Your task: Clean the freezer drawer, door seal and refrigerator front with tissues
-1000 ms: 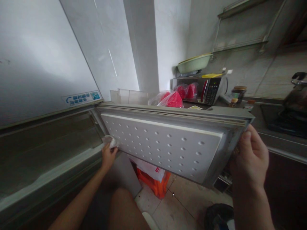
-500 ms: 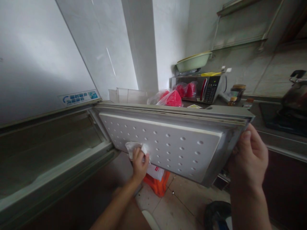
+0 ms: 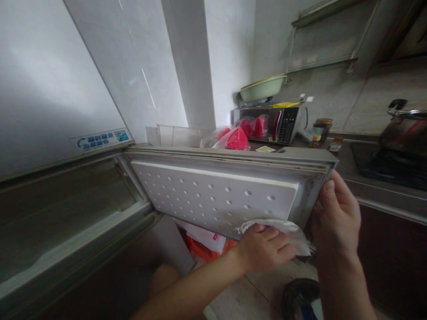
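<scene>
A fridge door (image 3: 196, 178) stands swung open, its dimpled white inner panel facing me. My left hand (image 3: 267, 246) presses a white cloth or tissue (image 3: 293, 233) against the lower right part of that panel, fingers closed over it. At the door's outer right edge, my right hand (image 3: 338, 213) grips the frame, thumb on the inner side and the other fingers partly hidden behind. To the left is the open fridge compartment (image 3: 76, 200) with a pale rim. A blue sticker (image 3: 102, 138) is on the upper door beside it.
Behind the door, red items in clear plastic (image 3: 236, 138) lie near a microwave (image 3: 273, 124) with a green basin (image 3: 263, 89) on top. A pot (image 3: 405, 133) sits on the stove at right. Below are an orange stool (image 3: 203, 251) and a black bin (image 3: 300, 295).
My left hand has moved the cloth rightward across the panel, from its lower left-middle to its lower right corner. My right hand keeps its hold on the door edge. The view has shifted slightly.
</scene>
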### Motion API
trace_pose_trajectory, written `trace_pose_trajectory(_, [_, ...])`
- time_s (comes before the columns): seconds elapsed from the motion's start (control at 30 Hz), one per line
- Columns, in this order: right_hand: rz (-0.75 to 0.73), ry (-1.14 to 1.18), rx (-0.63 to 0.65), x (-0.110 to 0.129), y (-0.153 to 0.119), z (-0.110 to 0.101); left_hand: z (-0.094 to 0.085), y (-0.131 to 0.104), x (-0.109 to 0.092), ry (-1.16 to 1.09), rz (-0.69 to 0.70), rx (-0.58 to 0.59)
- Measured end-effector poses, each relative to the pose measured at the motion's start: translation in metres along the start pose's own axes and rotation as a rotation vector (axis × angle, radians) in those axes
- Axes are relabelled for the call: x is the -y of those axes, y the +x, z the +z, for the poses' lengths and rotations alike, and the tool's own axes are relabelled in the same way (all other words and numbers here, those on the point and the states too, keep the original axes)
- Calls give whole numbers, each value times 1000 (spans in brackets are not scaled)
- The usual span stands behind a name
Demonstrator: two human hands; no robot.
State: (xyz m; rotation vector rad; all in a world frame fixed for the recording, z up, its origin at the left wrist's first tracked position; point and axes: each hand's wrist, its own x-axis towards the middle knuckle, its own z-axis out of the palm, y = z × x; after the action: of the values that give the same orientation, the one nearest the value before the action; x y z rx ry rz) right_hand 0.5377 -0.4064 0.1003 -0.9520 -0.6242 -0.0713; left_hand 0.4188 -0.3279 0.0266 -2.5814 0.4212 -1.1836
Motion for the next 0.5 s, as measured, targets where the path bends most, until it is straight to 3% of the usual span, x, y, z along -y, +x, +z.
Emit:
trace_pose_trajectory(0.17, [-26,-21,12,-2,4,0,25,-18,-10,-50,92,98])
trace_pose_trajectory(0.3, [-25,-28,20,-4,5,0,40,-42,-3,-79,207,105])
trace_pose_trajectory(0.4, [-31,-28,7,-6,6,-2,41,-66,8,-59,160,85])
trace_pose_trajectory(0.5, [-33,-16,9,-9,8,-4,34,-90,23,-11,127,207])
